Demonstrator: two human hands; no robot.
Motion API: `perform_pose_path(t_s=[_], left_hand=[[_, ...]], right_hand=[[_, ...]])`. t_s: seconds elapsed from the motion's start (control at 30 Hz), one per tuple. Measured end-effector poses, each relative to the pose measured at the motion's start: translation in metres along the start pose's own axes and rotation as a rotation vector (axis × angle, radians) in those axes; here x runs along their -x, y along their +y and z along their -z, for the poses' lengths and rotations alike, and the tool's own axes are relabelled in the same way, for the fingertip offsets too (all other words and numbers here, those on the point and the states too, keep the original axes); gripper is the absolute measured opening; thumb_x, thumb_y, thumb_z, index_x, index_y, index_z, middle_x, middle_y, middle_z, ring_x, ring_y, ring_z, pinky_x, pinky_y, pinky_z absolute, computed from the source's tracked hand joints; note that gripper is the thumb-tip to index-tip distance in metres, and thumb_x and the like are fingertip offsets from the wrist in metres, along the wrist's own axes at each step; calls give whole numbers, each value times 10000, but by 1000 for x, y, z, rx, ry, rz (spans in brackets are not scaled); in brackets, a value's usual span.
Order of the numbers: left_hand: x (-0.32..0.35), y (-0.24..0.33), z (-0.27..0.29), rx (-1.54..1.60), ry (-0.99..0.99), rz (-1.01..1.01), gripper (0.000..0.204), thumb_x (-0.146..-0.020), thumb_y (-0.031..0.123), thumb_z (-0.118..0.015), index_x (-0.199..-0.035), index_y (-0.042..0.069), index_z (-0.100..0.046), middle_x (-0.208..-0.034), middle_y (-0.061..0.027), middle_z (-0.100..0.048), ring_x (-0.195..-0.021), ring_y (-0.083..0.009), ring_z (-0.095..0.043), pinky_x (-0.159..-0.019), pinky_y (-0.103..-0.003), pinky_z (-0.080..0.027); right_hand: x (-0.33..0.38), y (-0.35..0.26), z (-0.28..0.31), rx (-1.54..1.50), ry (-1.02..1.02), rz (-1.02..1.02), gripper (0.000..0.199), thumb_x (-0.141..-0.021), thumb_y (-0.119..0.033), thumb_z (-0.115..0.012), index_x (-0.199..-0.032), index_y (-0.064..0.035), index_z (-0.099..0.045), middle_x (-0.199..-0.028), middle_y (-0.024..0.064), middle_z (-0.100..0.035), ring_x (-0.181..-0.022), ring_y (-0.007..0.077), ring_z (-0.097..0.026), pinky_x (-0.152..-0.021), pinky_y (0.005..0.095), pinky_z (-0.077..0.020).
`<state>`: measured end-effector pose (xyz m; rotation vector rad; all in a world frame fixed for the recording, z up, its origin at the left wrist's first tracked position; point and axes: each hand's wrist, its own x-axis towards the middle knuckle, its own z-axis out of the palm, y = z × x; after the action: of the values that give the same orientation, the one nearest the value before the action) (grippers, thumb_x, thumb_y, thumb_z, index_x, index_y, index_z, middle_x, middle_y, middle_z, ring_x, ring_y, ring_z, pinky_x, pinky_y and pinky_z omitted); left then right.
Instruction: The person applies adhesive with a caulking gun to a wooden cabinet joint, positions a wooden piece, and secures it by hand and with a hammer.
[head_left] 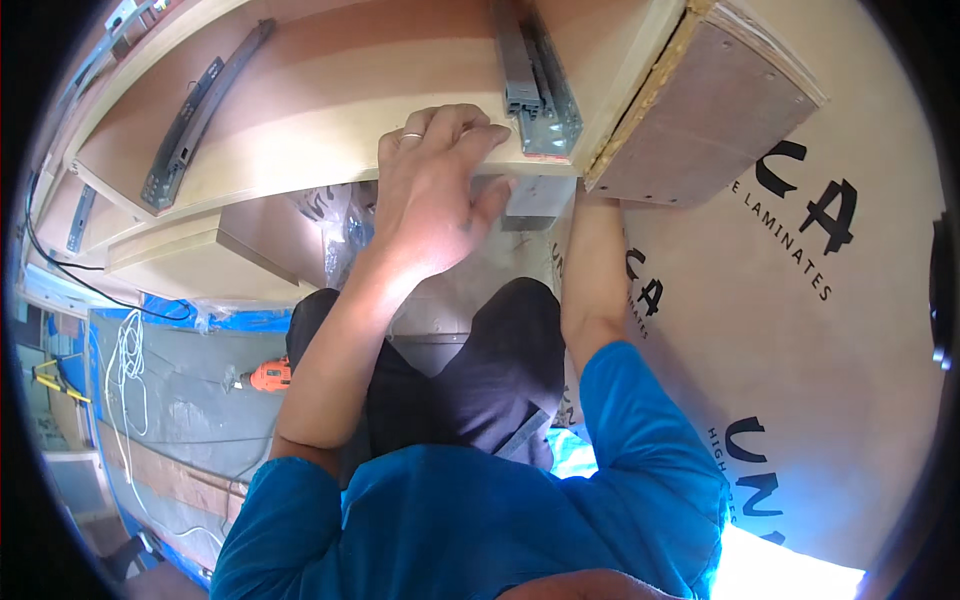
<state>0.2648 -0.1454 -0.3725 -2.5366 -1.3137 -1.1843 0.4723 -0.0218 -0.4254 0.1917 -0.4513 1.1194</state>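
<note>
Grey floor [195, 425] — orange drill [270, 376], looped white cord [129, 345]

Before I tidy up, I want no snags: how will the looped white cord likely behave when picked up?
The white cord will likely flop, since it lies in loose loops. It may tangle, as its strands cross. The tail trailing toward the lower edge could drag behind.

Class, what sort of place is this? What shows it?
Likely an interior fit-out site: an orange drill lies on the grey floor, and grey metal drawer runners sit in a pale wooden cabinet.
</note>
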Motion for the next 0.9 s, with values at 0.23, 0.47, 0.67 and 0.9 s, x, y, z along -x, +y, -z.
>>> perform_pose_path(t_s=[0.23,0.47,0.67,0.9], left_hand=[[-1,-1,4,5,-45,-11,450,-781,230,-801,-1198,93,-699,-1258,-90,-615,-1201,-317,-539,-984,-454,-387],[-1,-3,1,1,-23,-34,457,-772,242,-809,-1190,94,-701,-1241,-80,-617,-1192,-314,-540,-965,-469,-385],[-6,2,-6,-31,15,-30,435,-771,246,-815,-1164,91,-711,-1199,-82,-631,-1145,-319,-562,-929,-464,-402],[43,33,-64,1166,-112,352,358,-934,196,-591,-1233,9,-655,-1260,-179,-644,-1188,-323,-593,-972,-447,-471]], right_hand=[[-7,13,10,14,12,-17,663,-1031,-517,-378,-1532,-82,-389,-1558,114,-428,-1426,320,-403,-1187,474,-330],[-7,19,19,27,25,-13,665,-1029,-516,-389,-1532,-81,-386,-1560,113,-425,-1429,318,-397,-1188,473,-326],[-9,15,22,61,16,-19,666,-1027,-515,-398,-1533,-81,-384,-1561,113,-422,-1432,317,-392,-1189,472,-322],[55,-6,34,265,88,-51,668,-1026,-513,-410,-1534,-80,-381,-1563,112,-419,-1435,314,-385,-1191,471,-318]])
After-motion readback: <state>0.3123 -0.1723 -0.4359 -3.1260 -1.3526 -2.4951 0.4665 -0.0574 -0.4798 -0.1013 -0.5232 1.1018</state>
